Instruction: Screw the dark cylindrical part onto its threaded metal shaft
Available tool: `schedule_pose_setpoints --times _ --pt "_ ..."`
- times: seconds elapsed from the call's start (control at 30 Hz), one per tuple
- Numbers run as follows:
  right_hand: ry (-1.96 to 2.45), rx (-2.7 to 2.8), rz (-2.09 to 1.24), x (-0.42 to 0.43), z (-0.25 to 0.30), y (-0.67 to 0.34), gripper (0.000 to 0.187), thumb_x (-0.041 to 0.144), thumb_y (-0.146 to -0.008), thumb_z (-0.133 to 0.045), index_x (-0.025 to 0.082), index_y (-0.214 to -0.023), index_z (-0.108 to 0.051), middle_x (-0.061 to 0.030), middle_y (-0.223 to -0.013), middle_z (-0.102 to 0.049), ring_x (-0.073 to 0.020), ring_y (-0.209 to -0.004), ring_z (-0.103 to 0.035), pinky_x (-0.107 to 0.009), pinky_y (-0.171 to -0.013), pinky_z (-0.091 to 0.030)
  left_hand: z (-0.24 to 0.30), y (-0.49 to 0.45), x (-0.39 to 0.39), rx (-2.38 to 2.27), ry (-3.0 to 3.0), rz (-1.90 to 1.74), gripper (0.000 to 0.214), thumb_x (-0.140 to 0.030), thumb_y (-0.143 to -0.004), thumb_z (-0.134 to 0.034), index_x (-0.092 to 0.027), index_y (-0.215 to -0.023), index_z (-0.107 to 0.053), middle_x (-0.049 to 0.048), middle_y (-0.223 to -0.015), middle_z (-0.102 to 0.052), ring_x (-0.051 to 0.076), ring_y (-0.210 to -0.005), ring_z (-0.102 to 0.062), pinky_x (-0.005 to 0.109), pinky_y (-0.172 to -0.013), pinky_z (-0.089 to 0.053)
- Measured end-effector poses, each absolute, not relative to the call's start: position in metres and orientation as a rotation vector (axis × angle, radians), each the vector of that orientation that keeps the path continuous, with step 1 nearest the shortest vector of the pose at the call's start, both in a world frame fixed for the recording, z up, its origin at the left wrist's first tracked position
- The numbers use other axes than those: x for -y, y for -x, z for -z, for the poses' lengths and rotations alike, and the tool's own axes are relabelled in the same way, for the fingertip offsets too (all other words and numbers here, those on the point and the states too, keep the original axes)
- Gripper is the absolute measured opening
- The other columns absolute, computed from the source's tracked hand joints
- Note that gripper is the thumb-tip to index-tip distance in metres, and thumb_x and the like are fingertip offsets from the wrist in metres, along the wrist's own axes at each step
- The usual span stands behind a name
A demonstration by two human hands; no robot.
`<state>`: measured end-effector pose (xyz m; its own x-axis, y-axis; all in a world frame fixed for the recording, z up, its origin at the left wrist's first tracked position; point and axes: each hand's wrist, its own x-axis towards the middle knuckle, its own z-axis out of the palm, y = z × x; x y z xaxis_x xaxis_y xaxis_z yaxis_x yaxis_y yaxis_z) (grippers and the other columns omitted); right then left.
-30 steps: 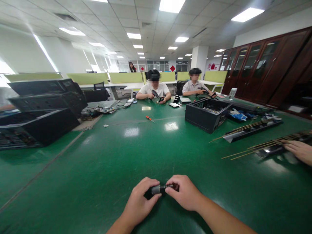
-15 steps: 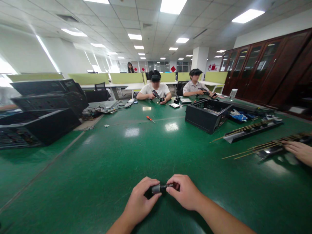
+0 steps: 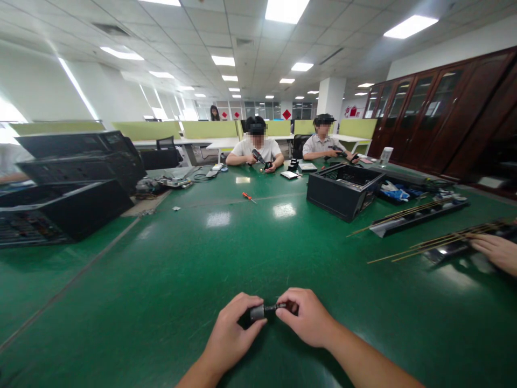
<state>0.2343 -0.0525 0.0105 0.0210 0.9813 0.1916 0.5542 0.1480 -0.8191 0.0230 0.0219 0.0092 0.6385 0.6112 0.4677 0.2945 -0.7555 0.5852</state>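
Note:
Both my hands meet low at the centre of the green table [image 3: 181, 258], holding one small dark cylindrical part [image 3: 258, 312] with a grey band. My left hand [image 3: 232, 337] is wrapped round its thicker black end. My right hand [image 3: 307, 320] pinches the thin dark end that sticks out to the right. What the part is exactly I cannot make out; most of it is hidden by my fingers.
Black computer cases [image 3: 68, 183] are stacked at the left. A black open case [image 3: 343, 188], trays with thin sticks [image 3: 420, 213] and another person's hand [image 3: 495, 250] lie at the right. An orange screwdriver [image 3: 249, 197] lies mid-table. Two seated people [image 3: 258, 148] work at the far end.

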Motion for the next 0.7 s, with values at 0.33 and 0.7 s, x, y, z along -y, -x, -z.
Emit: schedule_pose_setpoints --times 0.33,0.7 --pt "1.509 1.633 -0.687 0.0532 -0.0144 -0.2345 0.010 0.022 -0.083 -0.065 0.019 -0.086 -0.074 0.0001 -0.074 -0.066 -0.0129 -0.066 -0.057 -0.023 -0.062 -0.041 -0.0098 -0.0229 -0.0223 -0.724 -2.385 -0.940 0.025 -0.018 -0.082 -0.071 -0.023 -0.106 -0.066 0.0046 -0.093 -0.071 0.020 -0.084 -0.069 0.031 -0.077 -0.056" --pt "1.514 1.640 -0.658 0.0535 -0.0175 -0.2361 0.010 0.022 -0.084 -0.064 0.021 -0.087 -0.074 0.0001 -0.075 -0.066 -0.0134 -0.067 -0.057 -0.023 -0.063 -0.042 -0.0110 -0.0227 -0.0222 -0.747 -2.374 -0.961 0.026 -0.017 -0.080 -0.072 -0.023 -0.105 -0.067 0.0042 -0.092 -0.071 0.020 -0.084 -0.069 0.031 -0.077 -0.056"
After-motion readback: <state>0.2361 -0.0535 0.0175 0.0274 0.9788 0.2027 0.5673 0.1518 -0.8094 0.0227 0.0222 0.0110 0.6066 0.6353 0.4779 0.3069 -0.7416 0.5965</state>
